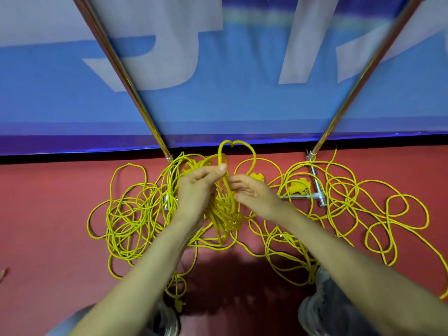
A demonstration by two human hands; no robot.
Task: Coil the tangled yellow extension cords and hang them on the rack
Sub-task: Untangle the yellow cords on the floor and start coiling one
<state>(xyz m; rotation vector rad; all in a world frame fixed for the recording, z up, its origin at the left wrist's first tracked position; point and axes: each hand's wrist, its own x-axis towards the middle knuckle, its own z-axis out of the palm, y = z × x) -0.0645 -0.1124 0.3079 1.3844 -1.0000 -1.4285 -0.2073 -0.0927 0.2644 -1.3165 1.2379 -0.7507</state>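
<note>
Tangled yellow extension cords (128, 219) sprawl over the red floor in loose loops on both sides of me. My left hand (197, 187) grips a bundled coil of cord (224, 214) that hangs below it, thumb on top. A loop (252, 154) of the same cord rises above both hands. My right hand (254, 195) is beside the bundle, fingers loosely curled and touching a strand. The metal rack's poles (126, 76) slant up on the left and right, and its base bar (300, 196) lies on the floor under the cords.
A blue banner (218, 105) with pale lettering hangs behind the rack. Yellow plugs (298, 186) lie among the cords near the base bar. My shoes (322, 306) stand on cord loops at the bottom. More loops (378, 209) spread to the right.
</note>
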